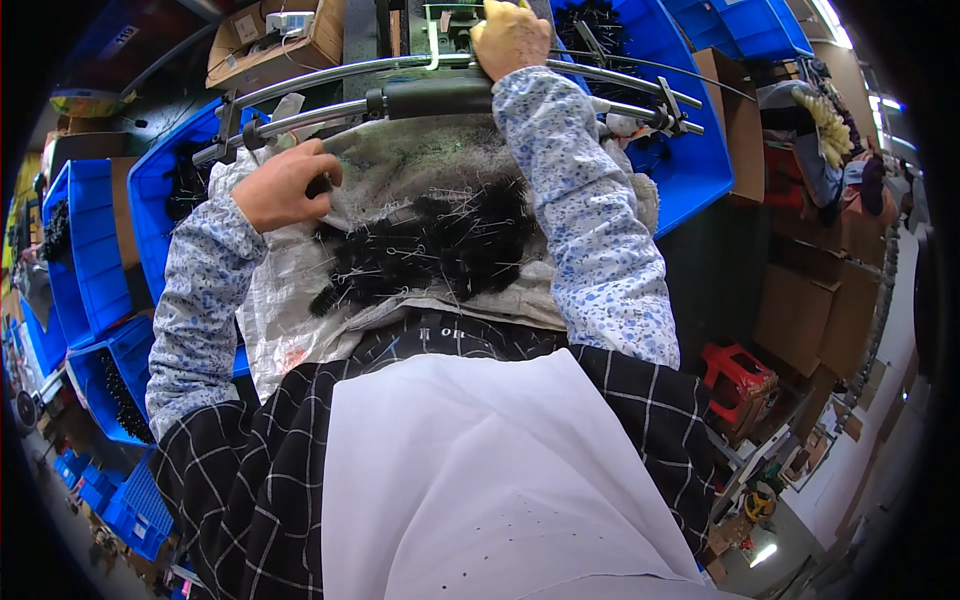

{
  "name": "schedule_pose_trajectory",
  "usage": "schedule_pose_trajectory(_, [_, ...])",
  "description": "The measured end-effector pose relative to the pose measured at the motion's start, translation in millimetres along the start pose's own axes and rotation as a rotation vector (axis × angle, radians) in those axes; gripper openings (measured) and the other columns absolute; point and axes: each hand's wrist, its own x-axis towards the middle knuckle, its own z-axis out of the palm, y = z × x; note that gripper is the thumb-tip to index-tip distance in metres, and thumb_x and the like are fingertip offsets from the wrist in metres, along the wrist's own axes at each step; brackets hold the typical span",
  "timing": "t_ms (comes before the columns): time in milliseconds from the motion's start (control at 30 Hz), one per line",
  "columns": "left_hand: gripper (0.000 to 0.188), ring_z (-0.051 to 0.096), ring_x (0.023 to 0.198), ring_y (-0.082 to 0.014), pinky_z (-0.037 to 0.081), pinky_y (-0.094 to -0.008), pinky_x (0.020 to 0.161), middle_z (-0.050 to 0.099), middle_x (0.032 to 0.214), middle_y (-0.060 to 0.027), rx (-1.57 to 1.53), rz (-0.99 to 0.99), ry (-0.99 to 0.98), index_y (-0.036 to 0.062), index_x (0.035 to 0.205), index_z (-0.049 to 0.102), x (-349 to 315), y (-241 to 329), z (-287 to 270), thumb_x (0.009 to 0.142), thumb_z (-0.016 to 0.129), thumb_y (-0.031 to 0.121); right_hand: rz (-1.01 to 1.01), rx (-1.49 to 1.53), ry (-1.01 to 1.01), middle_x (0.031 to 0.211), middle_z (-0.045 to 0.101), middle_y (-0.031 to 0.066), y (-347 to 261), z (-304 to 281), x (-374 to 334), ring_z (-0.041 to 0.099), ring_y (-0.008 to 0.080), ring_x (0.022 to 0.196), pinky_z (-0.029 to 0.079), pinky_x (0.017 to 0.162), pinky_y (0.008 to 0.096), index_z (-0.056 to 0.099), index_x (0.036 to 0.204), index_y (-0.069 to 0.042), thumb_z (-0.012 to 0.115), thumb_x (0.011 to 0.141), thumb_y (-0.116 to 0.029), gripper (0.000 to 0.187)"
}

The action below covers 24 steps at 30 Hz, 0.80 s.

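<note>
A heap of small black wire brushes with thin looped metal ends lies on a white woven sack across my lap. My left hand is just above the heap's left side, fingers curled in; something dark shows between thumb and fingers, too small to name. Beyond the metal bars, my right hand reaches up to a bench machine, with its fingers bent and closed against it. What those fingertips hold, if anything, is hidden.
Two curved metal bars with a black padded roller cross in front of me. Blue bins with black brushes flank the machine. A cardboard box stands far left, a red stool at right. Another person's gloved hand shows far right.
</note>
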Motion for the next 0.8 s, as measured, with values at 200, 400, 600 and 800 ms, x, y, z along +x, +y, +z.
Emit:
schedule_pose_trajectory(200, [0.020, 0.054, 0.082, -0.0230, 0.046, -0.0324, 0.072, 0.050, 0.090, -0.0103, -0.099, 0.050, 0.119, 0.0020, 0.093, 0.056, 4, 11, -15, 0.074, 0.058, 0.002, 0.014, -0.032, -0.060, 0.080, 0.065, 0.0084, -4, -19, 4, 0.060, 0.0268, 0.082, 0.042, 0.071, 0.0437, 0.064, 0.080, -0.011, 0.053, 0.076, -0.019, 0.015])
schedule_pose_trajectory(400, [0.022, 0.047, 0.081, -0.0121, 0.043, -0.0249, 0.075, 0.046, 0.091, -0.0029, -0.249, 0.080, 0.189, 0.0031, 0.093, 0.049, -8, 8, -29, 0.073, 0.053, -0.006, 0.051, -0.085, -0.056, 0.097, 0.066, 0.0131, 62, -30, -4, 0.059, 0.0278, 0.102, 0.043, 0.087, 0.0417, 0.068, 0.099, -0.010, 0.056, 0.075, -0.020, 0.028])
schedule_pose_trajectory(600, [0.023, 0.049, 0.086, -0.0084, 0.044, -0.0254, 0.084, 0.048, 0.098, -0.0028, -0.443, 0.240, 0.244, 0.0018, 0.100, 0.048, 11, 19, -31, 0.079, 0.051, -0.006, -0.077, 0.036, -0.035, 0.093, 0.065, 0.0141, 146, 4, 20, 0.062, 0.0319, 0.089, 0.049, 0.080, 0.0391, 0.068, 0.096, -0.011, 0.054, 0.084, -0.027, 0.024])
schedule_pose_trajectory(800, [0.021, 0.054, 0.095, -0.0103, 0.046, -0.0260, 0.087, 0.049, 0.111, -0.0062, -0.465, 0.206, 0.263, 0.0017, 0.102, 0.047, 25, 32, -24, 0.083, 0.051, -0.007, 0.136, -0.242, -0.353, 0.090, 0.065, 0.0103, 89, -90, 41, 0.063, 0.0295, 0.088, 0.050, 0.075, 0.0408, 0.068, 0.090, -0.018, 0.053, 0.083, -0.023, 0.018])
